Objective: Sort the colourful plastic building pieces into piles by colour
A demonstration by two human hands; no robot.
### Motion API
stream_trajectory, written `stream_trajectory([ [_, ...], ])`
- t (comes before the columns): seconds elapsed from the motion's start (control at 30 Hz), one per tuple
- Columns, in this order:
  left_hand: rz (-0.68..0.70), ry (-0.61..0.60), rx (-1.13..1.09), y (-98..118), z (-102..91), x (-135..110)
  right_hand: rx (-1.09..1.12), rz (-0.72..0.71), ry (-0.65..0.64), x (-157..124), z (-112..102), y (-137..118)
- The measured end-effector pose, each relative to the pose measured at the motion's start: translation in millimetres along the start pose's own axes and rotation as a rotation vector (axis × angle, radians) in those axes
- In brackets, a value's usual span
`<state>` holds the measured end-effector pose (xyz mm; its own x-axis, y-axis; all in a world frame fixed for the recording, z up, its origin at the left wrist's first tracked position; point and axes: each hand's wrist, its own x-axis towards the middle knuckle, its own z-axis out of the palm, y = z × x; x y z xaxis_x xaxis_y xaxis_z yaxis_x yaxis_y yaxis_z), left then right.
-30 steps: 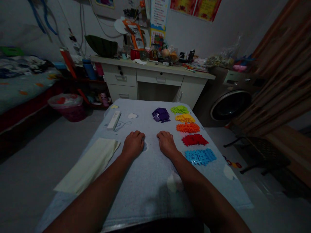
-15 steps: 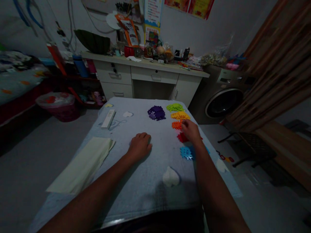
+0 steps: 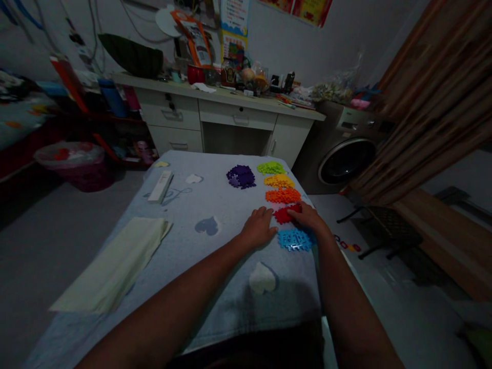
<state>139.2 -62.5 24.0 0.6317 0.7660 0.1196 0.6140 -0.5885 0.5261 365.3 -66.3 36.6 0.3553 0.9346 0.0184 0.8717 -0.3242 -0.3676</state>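
Piles of small plastic pieces lie in a column on the cloth-covered table: green, yellow, orange, red and blue, with a purple pile to their left. My left hand lies on the cloth just left of the red pile, its fingers curled loosely and reaching the pile's edge. My right hand rests on the right side of the red pile, fingers bent down onto the pieces. Whether either hand holds a piece is hidden.
A folded pale cloth lies at the table's left edge, a white flat box farther back. A cluttered desk stands behind the table, a washing machine to its right, and a pink bin on the floor.
My left hand has slid right from the table's middle to the red pile. My right hand has come down from the orange pile onto the red one. The camera has turned slightly right.
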Motion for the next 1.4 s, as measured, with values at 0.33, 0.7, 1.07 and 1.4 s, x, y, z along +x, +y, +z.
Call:
stream_trajectory([
  [0.33,-0.078,0.045,0.013,0,5.5,19,0.153,-0.154,-0.143,-16,14,-65],
  [0.7,-0.279,0.235,-0.033,-61,-53.8,-21,0.651,-0.404,-0.175,-15,59,-140],
  [1.07,-0.456,0.429,-0.203,-103,-71.0,-48,0.598,-0.483,-0.089,-7,46,-139],
  [1.4,-0.270,0.563,0.109,-92,-56.2,-62,0.070,-0.257,-0.184,-51,-24,16],
])
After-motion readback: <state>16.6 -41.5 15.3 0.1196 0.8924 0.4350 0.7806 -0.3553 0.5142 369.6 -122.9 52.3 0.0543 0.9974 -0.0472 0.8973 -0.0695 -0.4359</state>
